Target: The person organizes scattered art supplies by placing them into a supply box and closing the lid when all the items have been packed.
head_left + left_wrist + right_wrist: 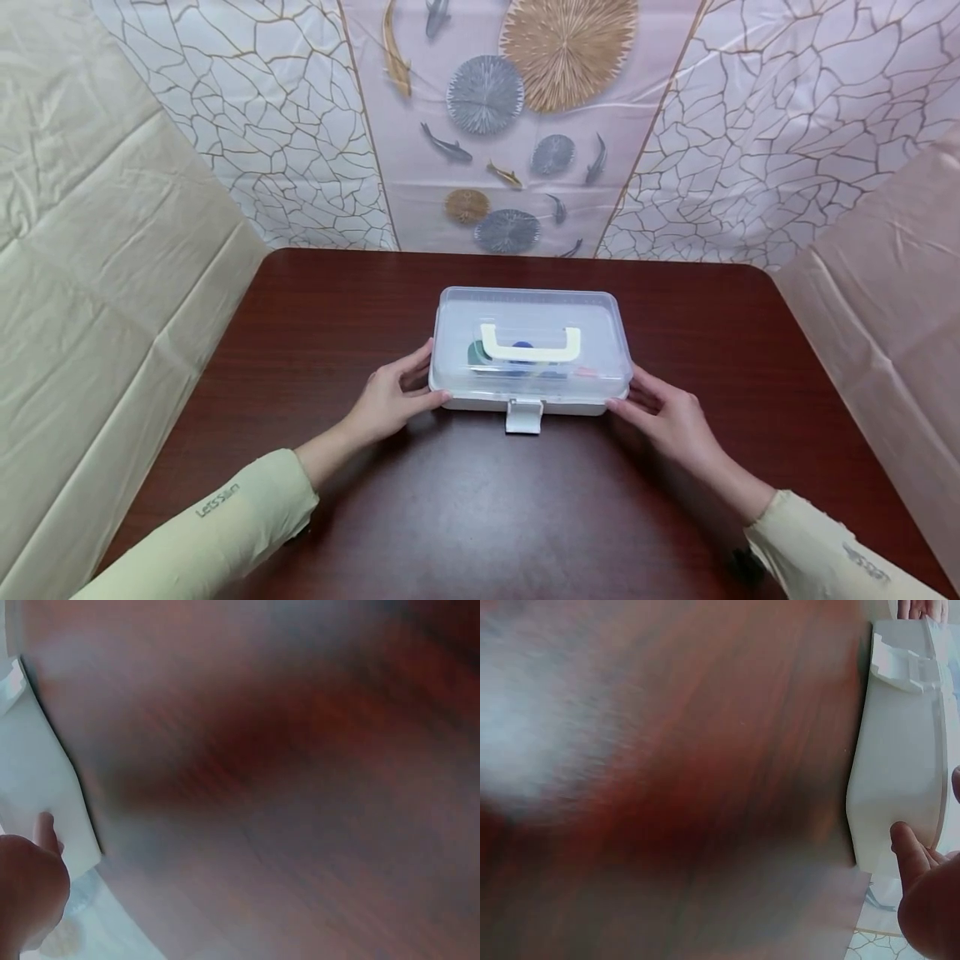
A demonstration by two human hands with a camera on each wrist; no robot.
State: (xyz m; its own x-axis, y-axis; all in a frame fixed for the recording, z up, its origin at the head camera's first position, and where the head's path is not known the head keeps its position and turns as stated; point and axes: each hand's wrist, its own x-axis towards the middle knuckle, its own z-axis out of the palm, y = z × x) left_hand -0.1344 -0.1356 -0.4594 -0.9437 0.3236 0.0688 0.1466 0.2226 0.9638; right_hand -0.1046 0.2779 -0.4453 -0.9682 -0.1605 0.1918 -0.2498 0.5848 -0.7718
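Note:
A white plastic storage box [477, 406] with a clear lid [457, 312] and a white carrying handle [531, 353] sits on the table. Its front latch [523, 417] sticks out, undone, and the lid lies down over the box. Through the lid show a green round shape, a blue one and something pink, too blurred to name. My left hand [390, 396] holds the box's left end, thumb at the front corner, fingers along the side. At the right end my right hand [671, 417] grips likewise; its thumb [907, 844] presses the front wall in the right wrist view.
The dark red-brown wooden table [525, 508] extends around the box. A patterned cloth [300, 117] hangs behind its far edge. Beige cloth walls stand on the left [97, 333] and right [892, 325].

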